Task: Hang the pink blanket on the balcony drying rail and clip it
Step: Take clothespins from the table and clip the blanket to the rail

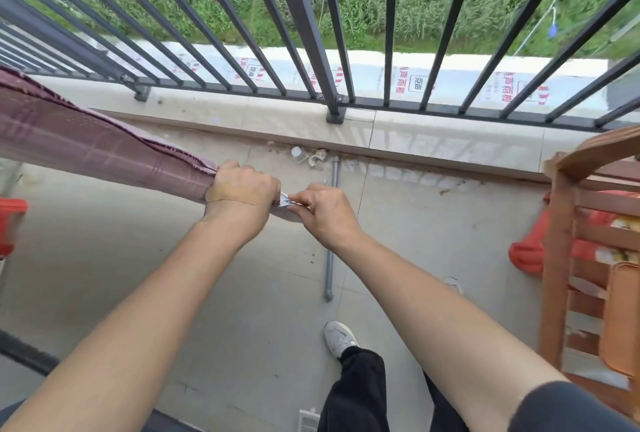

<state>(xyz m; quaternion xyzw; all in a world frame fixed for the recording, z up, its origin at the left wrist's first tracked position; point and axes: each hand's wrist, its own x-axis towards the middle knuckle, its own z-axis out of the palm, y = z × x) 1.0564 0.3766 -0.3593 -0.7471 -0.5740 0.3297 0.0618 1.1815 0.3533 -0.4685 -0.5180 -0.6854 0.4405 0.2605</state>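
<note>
step: clipping | left hand (pixel 242 189) grip closed on pink blanket (pixel 97 147) | right hand (pixel 325 210) pinching clip (pixel 286 202), mid-frame | next: seat clip firmly

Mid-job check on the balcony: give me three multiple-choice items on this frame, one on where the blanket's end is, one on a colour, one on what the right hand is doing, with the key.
1. Where is the end of the pink blanket?
A. On the floor
B. Gripped in the left hand
C. Over the wooden rack

2. What colour is the balcony railing?
A. White
B. Dark grey
C. Red

3. What is the right hand doing?
A. Pinching a small metallic clip beside the left hand
B. Hanging free
C. Holding the railing

Key: 1 B, the left fist closes round the bunched end. 2 B, every bar is dark grey. 3 A, the fingertips meet on the clip.
</note>
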